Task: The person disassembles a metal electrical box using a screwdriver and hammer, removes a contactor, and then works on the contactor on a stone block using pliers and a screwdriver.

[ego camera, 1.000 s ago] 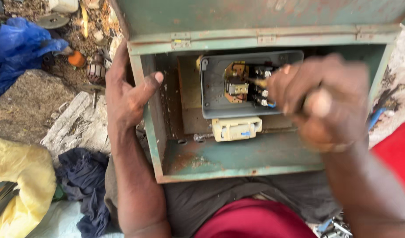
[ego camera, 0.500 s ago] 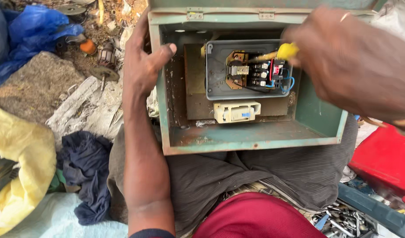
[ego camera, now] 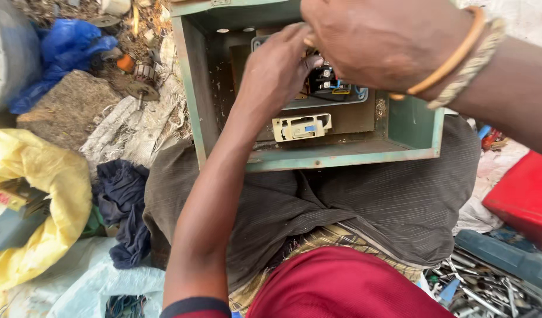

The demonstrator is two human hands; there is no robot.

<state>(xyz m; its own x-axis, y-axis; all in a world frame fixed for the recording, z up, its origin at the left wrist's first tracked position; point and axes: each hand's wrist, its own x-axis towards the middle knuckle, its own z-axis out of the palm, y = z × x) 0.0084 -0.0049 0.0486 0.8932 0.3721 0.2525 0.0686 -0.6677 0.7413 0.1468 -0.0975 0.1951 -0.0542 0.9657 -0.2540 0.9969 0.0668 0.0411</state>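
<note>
Since half a second ago, the left hand (ego camera: 277,73) has been moved off the side wall of the green metal box (ego camera: 318,158) and brought inside it, onto the grey switch unit (ego camera: 333,97) mounted on the box's back panel. Its fingers are curled and pressed against the unit's upper left edge, but whether anything is pinched cannot be told. The right hand (ego camera: 383,41) has been drawn nearer the camera and is held above the box's upper right corner; it is closed, with a sliver of a yellow tool handle (ego camera: 309,41) showing at its edge, though the tool's tip is hidden. The box is rested on the person's lap, its open face turned up. Below the switch unit, a cream breaker (ego camera: 301,126) is fixed near the box's lower wall. A slip of the hidden tip could be caused by the blocked view, and the black terminals (ego camera: 325,79) or the left fingers could be struck.
</note>
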